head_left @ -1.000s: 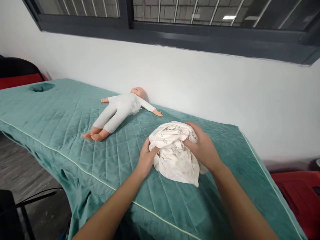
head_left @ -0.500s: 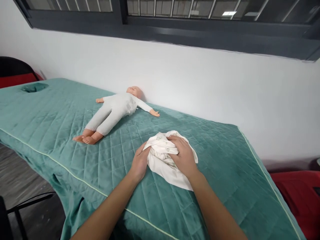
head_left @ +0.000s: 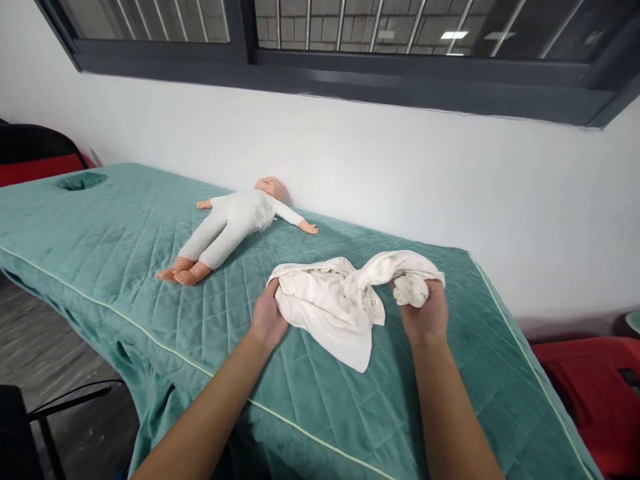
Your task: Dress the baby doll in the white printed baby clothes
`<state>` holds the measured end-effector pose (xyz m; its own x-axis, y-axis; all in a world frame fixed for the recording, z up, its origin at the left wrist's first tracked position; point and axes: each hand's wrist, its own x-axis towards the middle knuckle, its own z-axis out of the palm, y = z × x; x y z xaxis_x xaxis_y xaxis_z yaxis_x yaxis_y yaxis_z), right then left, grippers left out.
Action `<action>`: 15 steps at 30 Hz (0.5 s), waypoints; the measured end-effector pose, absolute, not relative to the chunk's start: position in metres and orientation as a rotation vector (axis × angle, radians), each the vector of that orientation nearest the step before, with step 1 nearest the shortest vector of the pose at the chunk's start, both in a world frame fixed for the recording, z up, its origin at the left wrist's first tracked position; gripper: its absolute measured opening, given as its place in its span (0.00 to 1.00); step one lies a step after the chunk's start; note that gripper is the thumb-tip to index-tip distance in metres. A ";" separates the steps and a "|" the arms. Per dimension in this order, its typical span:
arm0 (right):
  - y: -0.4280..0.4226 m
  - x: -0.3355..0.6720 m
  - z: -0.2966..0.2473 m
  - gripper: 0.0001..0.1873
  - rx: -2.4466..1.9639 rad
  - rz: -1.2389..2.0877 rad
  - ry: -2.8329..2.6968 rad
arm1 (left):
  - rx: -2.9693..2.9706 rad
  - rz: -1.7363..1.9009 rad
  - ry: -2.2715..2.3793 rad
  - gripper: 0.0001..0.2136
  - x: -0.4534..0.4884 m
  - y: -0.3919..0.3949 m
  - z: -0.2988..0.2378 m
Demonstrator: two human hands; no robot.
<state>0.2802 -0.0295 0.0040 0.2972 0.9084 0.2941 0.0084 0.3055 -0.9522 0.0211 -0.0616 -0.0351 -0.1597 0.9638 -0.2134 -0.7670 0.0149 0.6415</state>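
Note:
A white baby garment (head_left: 330, 300) with small snaps and a faint print stretches between my two hands, part of it hanging down onto the bed. My left hand (head_left: 269, 313) grips its left edge, thumb on top. Bunched fabric at the other end sits in my right hand (head_left: 427, 313), which is raised, its fingers curled round the cloth and partly hidden by it. Beyond, to the left, a baby doll (head_left: 235, 220) in a white bodysuit lies on its back, arms spread, head near the wall, apart from both hands.
A green quilted cover (head_left: 165, 320) drapes the massage bed, which has a face hole (head_left: 83, 181) at far left. The white wall and a dark window frame (head_left: 320, 80) rise behind. A red case (head_left: 590, 393) stands at right; a black and red chair (head_left: 37, 153) at left.
The garment was a crumpled bundle between both hands. Now my right hand has moved right and up with one end, drawing it out sideways, while my left holds the other edge.

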 end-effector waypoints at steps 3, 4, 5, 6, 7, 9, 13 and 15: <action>-0.038 0.295 0.013 0.19 -0.942 0.885 -1.054 | 0.349 1.588 0.760 0.15 0.023 -0.059 -0.038; -0.042 0.299 0.013 0.21 -0.899 0.901 -1.033 | 0.355 1.589 0.756 0.15 0.023 -0.058 -0.039; -0.046 0.302 0.012 0.23 -0.870 0.909 -1.011 | 0.359 1.588 0.754 0.15 0.023 -0.057 -0.040; -0.050 0.306 0.010 0.25 -0.858 0.921 -0.993 | 0.363 1.585 0.752 0.16 0.024 -0.057 -0.041; -0.054 0.309 0.007 0.27 -0.858 0.940 -0.979 | 0.365 1.584 0.752 0.16 0.024 -0.057 -0.041; -0.063 0.318 0.002 0.29 -0.889 0.992 -0.966 | 0.369 1.586 0.754 0.15 0.025 -0.059 -0.039; -0.086 0.349 0.014 0.30 -1.038 0.940 -1.016 | 0.383 1.587 0.766 0.15 0.026 -0.061 -0.036; -0.103 0.370 0.035 0.31 -1.113 0.842 -1.041 | 0.389 1.580 0.767 0.15 0.025 -0.061 -0.038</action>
<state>0.3703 -0.1029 0.0354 0.3088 0.9235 0.2274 -0.0295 0.2483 -0.9682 0.0254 -0.0613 -0.0380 -0.1691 0.9686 -0.1824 -0.7429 -0.0036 0.6694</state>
